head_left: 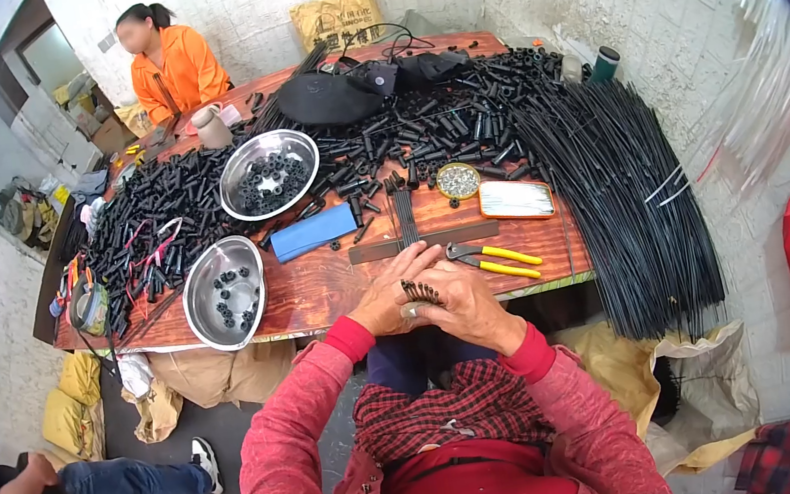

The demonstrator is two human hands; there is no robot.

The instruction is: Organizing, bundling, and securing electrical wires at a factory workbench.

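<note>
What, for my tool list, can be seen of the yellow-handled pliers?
The pliers have a dark, metal-looking head and two yellow grips, spread apart. They lie on the wooden tabletop near its front edge, right of the right hand, grips pointing right. The head sits close to a dark flat bar; contact unclear. No hand touches them.

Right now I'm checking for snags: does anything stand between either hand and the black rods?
Nothing visible does: the right hand grips the black rods at their near ends, and the left hand lies against them.
</note>
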